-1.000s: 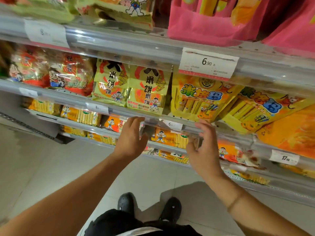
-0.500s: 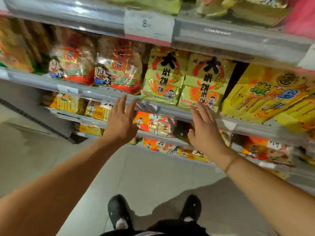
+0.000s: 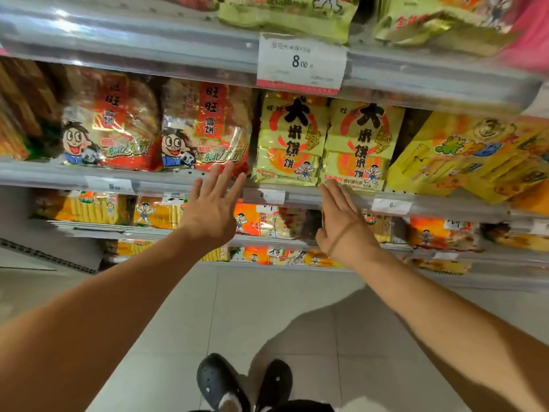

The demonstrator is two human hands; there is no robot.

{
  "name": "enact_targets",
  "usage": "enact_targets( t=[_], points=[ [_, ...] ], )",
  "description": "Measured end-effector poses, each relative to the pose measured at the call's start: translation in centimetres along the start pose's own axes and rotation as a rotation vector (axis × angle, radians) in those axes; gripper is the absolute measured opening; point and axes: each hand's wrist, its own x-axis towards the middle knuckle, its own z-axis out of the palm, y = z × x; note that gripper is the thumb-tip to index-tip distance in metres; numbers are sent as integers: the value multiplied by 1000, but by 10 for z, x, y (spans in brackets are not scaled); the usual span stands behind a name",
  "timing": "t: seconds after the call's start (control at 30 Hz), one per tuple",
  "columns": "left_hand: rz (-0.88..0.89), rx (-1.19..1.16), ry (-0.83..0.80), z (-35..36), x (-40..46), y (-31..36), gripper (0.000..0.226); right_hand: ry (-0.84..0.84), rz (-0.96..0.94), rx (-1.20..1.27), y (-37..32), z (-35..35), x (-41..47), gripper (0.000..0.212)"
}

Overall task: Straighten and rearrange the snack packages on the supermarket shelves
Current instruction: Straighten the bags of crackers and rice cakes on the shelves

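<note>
Two yellow rice-cracker packs stand side by side on the middle shelf, the left one (image 3: 289,138) and the right one (image 3: 358,144). To their left stand two clear red-labelled packs with a cartoon face (image 3: 205,126) (image 3: 110,120). My left hand (image 3: 212,208) is raised with straight spread fingers, its tips just below the right red pack and the left yellow pack. My right hand (image 3: 341,221) is flat with straight fingers, its tips at the bottom edge of the right yellow pack. Neither hand holds anything.
Tilted yellow stick-snack bags (image 3: 472,156) lean at the right of the same shelf. The shelf rail (image 3: 166,181) carries price tags; a larger tag reading 8.00 (image 3: 300,63) hangs on the rail above. Lower shelves hold orange and yellow packs (image 3: 255,220). Tiled floor and my shoes (image 3: 243,382) lie below.
Both hands have risen from the lower shelf rail toward the yellow packs and spread flat. The view has shifted left and closer to the shelf.
</note>
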Motion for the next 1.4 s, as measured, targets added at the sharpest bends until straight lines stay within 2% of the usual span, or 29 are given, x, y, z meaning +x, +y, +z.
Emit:
enact_targets(
  t=[0.13, 0.23, 0.4, 0.57, 0.8, 0.87, 0.97, 1.0, 1.03, 1.1, 1.13, 1.2, 1.27, 1.3, 1.33, 1.37, 1.4],
  points=[
    [7, 42, 78, 18, 1, -3, 82, 29, -112, -61, -9, 9, 17, 87],
    [30, 69, 260, 40, 5, -7, 89, 113, -163, -96, -8, 30, 26, 87],
    [80, 63, 648, 81, 21, -12, 93, 460, -182, -99, -1, 77, 40, 86],
    [109, 39, 957, 98, 40, -10, 81, 775, -224, -153, 7, 114, 61, 83],
    [10, 140, 1093, 110, 51, -5, 78, 979, -162, -187, 7, 144, 85, 88],
    [3, 160, 1103, 112, 53, -4, 76, 1020, -218, -117, 14, 165, 84, 86],
    [10, 163, 1117, 115, 55, -6, 76, 997, -353, 115, 33, 221, 78, 71],
    [19, 166, 1124, 116, 56, -8, 76, 953, -333, 182, 41, 238, 79, 66],
    [32, 176, 1130, 116, 58, -10, 77, 882, -246, 244, 49, 251, 80, 63],
    [33, 222, 1148, 119, 62, -13, 79, 664, 49, 379, 63, 265, 87, 69],
    [19, 245, 1167, 123, 64, -14, 81, 530, 186, 495, 68, 267, 92, 77],
    [54, 236, 1218, 144, 65, -10, 79, 318, 333, 837, 75, 264, 103, 88],
    [227, 161, 1170, 180, 65, -6, 74, 244, 377, 977, 80, 261, 110, 89],
    [336, 99, 1052, 202, 65, -4, 72, 228, 376, 973, 81, 261, 111, 81],
    [410, 14, 853, 224, 65, -1, 69, 215, 363, 953, 83, 263, 113, 66],
    [408, -93, 608, 243, 65, 0, 65, 204, 347, 931, 83, 266, 114, 49],
    [338, -206, 378, 259, 65, 3, 64, 203, 329, 914, 83, 270, 115, 40]
  ],
)
